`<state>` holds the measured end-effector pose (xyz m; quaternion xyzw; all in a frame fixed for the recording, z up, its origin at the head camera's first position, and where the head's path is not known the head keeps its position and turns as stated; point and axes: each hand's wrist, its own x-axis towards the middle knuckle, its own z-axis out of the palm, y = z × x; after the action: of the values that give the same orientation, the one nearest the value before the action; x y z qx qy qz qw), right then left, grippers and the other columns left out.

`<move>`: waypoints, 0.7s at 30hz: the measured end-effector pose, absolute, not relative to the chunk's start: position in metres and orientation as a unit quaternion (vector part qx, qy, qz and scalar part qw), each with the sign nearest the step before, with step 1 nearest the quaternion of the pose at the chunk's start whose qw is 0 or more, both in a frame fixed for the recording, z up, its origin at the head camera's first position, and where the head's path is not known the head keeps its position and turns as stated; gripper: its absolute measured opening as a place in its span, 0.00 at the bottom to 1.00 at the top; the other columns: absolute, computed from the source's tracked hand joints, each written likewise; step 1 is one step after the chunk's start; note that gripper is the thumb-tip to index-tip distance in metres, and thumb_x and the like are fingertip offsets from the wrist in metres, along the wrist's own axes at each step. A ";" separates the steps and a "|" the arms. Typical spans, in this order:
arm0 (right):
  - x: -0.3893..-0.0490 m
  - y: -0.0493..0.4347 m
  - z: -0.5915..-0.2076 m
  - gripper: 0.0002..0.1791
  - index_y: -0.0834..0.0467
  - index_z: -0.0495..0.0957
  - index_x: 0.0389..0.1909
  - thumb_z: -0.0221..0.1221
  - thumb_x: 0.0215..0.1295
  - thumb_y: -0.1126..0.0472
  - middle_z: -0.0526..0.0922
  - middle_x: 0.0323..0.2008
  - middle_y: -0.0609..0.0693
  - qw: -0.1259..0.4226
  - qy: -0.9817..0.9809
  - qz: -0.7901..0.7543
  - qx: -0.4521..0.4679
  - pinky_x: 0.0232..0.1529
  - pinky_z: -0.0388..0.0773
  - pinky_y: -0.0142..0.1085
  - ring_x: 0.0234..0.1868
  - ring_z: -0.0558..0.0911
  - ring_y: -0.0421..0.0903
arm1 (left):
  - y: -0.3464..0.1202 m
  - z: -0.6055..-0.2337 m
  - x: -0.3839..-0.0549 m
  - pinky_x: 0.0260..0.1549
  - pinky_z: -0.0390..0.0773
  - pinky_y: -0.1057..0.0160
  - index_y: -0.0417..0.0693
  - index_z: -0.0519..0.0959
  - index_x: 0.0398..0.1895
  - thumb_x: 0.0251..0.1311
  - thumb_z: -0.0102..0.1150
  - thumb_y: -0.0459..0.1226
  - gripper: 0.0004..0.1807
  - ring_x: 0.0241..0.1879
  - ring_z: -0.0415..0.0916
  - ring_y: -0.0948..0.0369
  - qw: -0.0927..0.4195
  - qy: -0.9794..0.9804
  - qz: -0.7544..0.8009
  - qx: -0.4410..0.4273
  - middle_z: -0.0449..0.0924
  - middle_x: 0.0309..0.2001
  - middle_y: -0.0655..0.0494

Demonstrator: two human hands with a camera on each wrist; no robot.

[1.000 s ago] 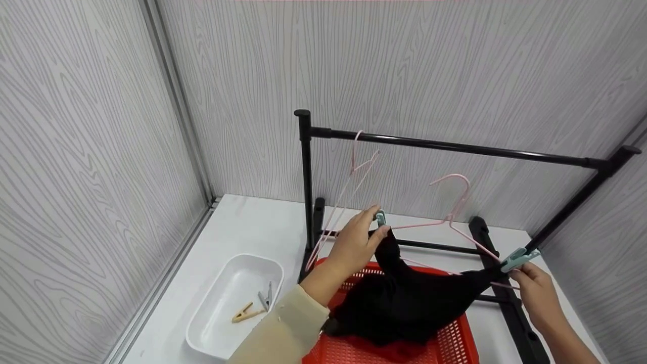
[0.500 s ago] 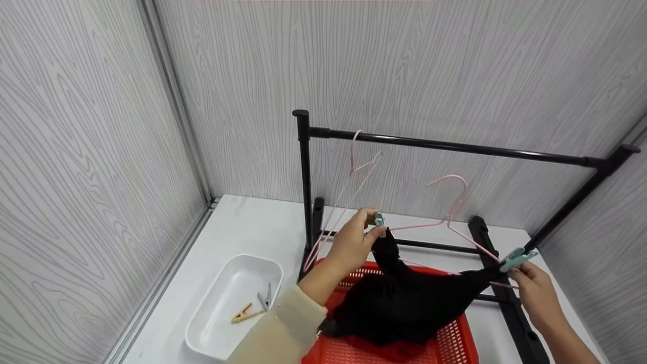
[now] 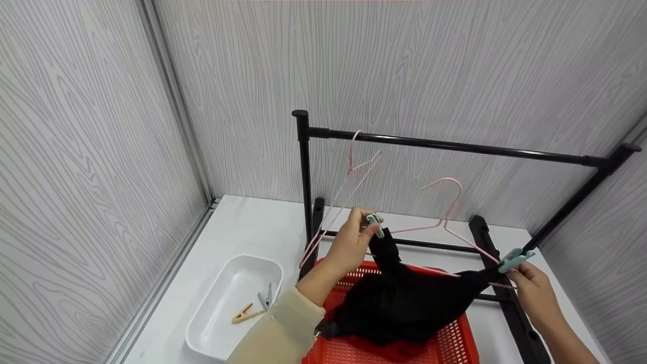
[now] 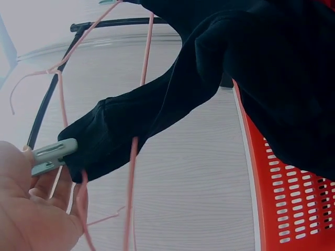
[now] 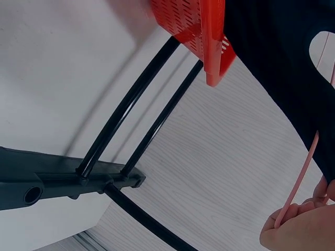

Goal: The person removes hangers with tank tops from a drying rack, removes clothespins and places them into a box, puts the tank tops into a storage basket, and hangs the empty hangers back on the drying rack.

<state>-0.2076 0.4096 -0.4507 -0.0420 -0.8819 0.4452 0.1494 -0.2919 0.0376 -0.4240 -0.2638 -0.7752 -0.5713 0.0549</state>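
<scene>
A black garment (image 3: pixel 414 303) with strap-like ends is draped over a pink hanger (image 3: pixel 447 216), its lower part hanging into the red basket (image 3: pixel 467 333). My left hand (image 3: pixel 349 245) pinches a pale green clothespin (image 3: pixel 375 225) between thumb and fingers. In the left wrist view that clothespin (image 4: pixel 55 152) sits at the end of one strap, with the hanger wire beside it. At the opposite strap, a second green clothespin (image 3: pixel 515 259) is clipped on. Just below it, my right hand (image 3: pixel 537 290) grips the hanger's corner and the cloth; the right wrist view shows the wire (image 5: pixel 299 180) running into the fingers.
A black rack (image 3: pixel 455 145) stands behind the basket, with another pink hanger (image 3: pixel 339 199) on its bar. To the left, a white tray (image 3: pixel 202 318) holds a yellow clothespin (image 3: pixel 246 313) and a grey one (image 3: pixel 265 299). Wood-grain walls (image 3: pixel 242 101) enclose the table.
My left hand has shifted slightly left, and the clothespin in it has tilted. The held hanger's hook has moved a little left and down. My right hand stays nearly in place.
</scene>
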 end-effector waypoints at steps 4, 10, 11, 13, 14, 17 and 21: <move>-0.208 0.409 -0.452 0.11 0.70 0.77 0.45 0.48 0.75 0.67 0.83 0.41 0.41 0.152 -0.885 0.438 -0.045 0.45 0.66 0.19 0.44 0.72 0.22 | 0.036 -0.424 -0.293 0.57 0.74 0.58 0.44 0.65 0.56 0.77 0.44 0.43 0.15 0.59 0.75 0.59 0.059 -0.747 -0.604 -0.270 0.78 0.58 0.51; -0.207 0.408 -0.452 0.10 0.67 0.78 0.42 0.49 0.74 0.68 0.83 0.40 0.45 0.159 -0.880 0.446 -0.045 0.45 0.67 0.19 0.43 0.73 0.25 | 0.031 -0.422 -0.292 0.55 0.76 0.57 0.44 0.64 0.64 0.76 0.44 0.44 0.20 0.60 0.75 0.57 0.070 -0.758 -0.592 -0.265 0.77 0.60 0.50; -0.207 0.408 -0.452 0.10 0.66 0.79 0.41 0.49 0.74 0.68 0.83 0.40 0.45 0.158 -0.879 0.447 -0.045 0.44 0.67 0.19 0.43 0.73 0.25 | 0.030 -0.422 -0.291 0.55 0.77 0.58 0.44 0.63 0.65 0.76 0.45 0.44 0.21 0.59 0.75 0.56 0.070 -0.761 -0.588 -0.264 0.77 0.60 0.51; -0.206 0.409 -0.452 0.10 0.65 0.79 0.41 0.49 0.74 0.67 0.83 0.41 0.45 0.156 -0.879 0.448 -0.047 0.45 0.67 0.19 0.43 0.72 0.24 | 0.029 -0.421 -0.291 0.52 0.78 0.59 0.44 0.63 0.68 0.76 0.46 0.44 0.23 0.58 0.75 0.56 0.073 -0.765 -0.584 -0.264 0.77 0.59 0.50; -0.205 0.409 -0.452 0.10 0.65 0.79 0.41 0.49 0.74 0.67 0.83 0.41 0.47 0.156 -0.878 0.450 -0.047 0.45 0.67 0.20 0.44 0.72 0.25 | 0.028 -0.421 -0.290 0.51 0.79 0.60 0.45 0.63 0.69 0.76 0.46 0.44 0.24 0.58 0.76 0.57 0.075 -0.765 -0.582 -0.264 0.76 0.58 0.50; -0.204 0.410 -0.452 0.10 0.65 0.79 0.42 0.49 0.75 0.66 0.83 0.42 0.45 0.153 -0.881 0.445 -0.048 0.45 0.66 0.19 0.44 0.71 0.22 | 0.026 -0.419 -0.289 0.52 0.78 0.63 0.45 0.64 0.70 0.75 0.49 0.44 0.25 0.57 0.76 0.58 0.090 -0.765 -0.579 -0.266 0.75 0.56 0.51; -0.203 0.412 -0.451 0.12 0.69 0.77 0.46 0.48 0.76 0.65 0.81 0.42 0.36 0.146 -0.881 0.447 -0.049 0.47 0.64 0.17 0.46 0.70 0.19 | 0.022 -0.417 -0.287 0.58 0.75 0.60 0.44 0.65 0.70 0.74 0.52 0.44 0.26 0.57 0.76 0.58 0.111 -0.766 -0.573 -0.268 0.76 0.55 0.51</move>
<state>-0.2026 0.4118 -0.4514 -0.0486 -0.8811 0.4472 0.1458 -0.2867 0.0217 -0.4170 -0.2675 -0.7663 -0.5734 0.1112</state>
